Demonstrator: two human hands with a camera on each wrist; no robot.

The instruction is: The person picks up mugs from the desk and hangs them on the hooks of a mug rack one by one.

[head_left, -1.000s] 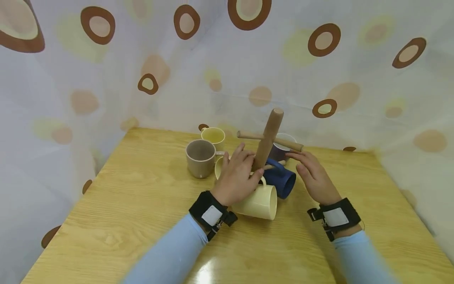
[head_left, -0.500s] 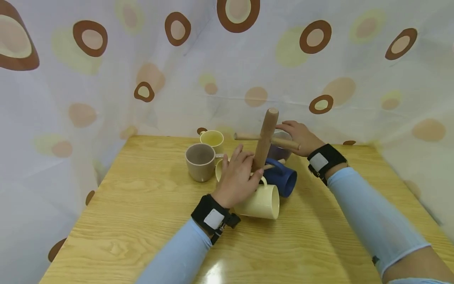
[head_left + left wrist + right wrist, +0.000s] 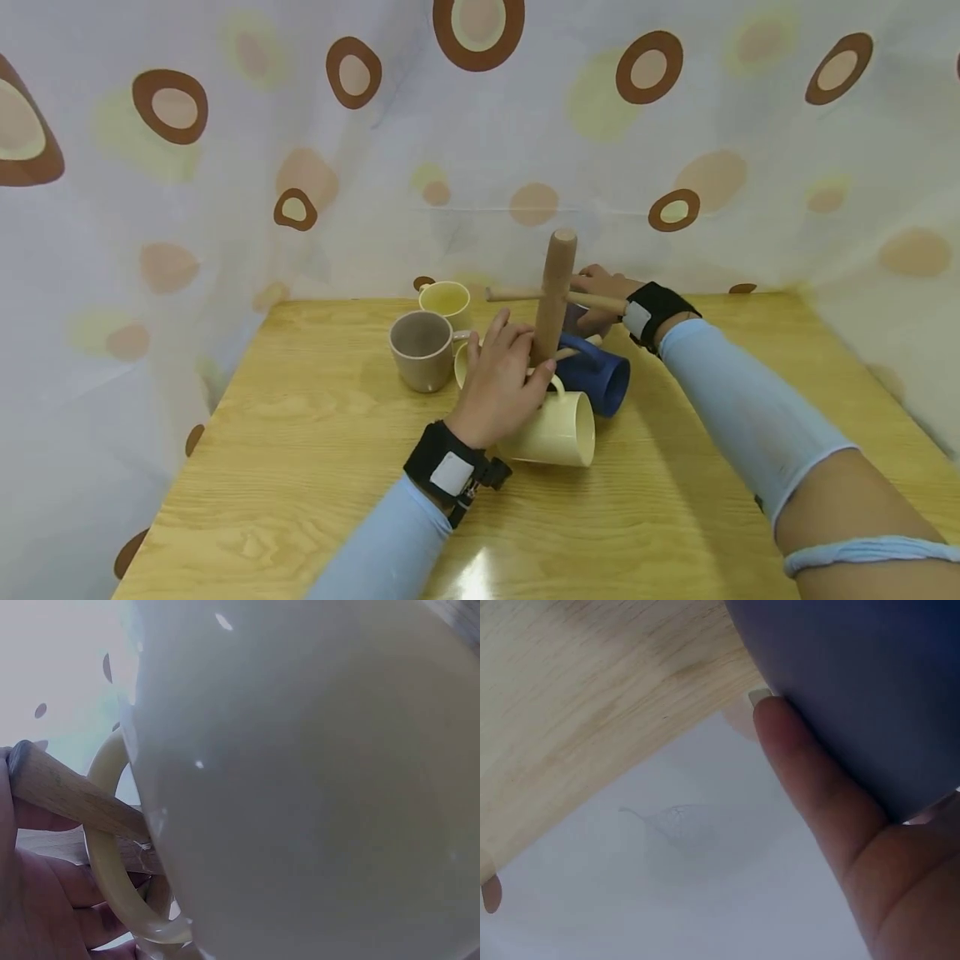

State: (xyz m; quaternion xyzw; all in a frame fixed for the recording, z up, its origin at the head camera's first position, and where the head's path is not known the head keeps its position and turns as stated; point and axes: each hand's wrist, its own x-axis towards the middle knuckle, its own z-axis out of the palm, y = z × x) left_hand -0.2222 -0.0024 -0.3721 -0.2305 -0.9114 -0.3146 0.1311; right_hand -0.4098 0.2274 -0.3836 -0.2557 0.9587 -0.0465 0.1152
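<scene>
A wooden mug tree point(image 3: 557, 287) stands mid-table, its post leaning slightly. My left hand point(image 3: 498, 387) grips it low on the post, fingers going round the wood. From a front peg point(image 3: 75, 796) a pale yellow mug point(image 3: 553, 432) hangs by its handle, close under that hand. Beside it a blue mug point(image 3: 600, 382) hangs on another peg. Behind the tree my right hand point(image 3: 609, 287) holds a dark purple-grey mug point(image 3: 862, 697), the thumb point(image 3: 810, 772) lying along its side. Pegs and the post hide part of that mug in the head view.
Left of the tree a grey-beige mug point(image 3: 422, 360) stands upright, with a yellow mug point(image 3: 446, 302) behind it. Part of another pale yellow mug point(image 3: 460, 364) shows behind my left hand. A patterned curtain point(image 3: 480, 167) rises at the table's point(image 3: 300, 467) back edge.
My right hand has moved from the right of the tree, back and leftward, onto the dark purple-grey mug and now holds it. The left hand has kept its place on the tree.
</scene>
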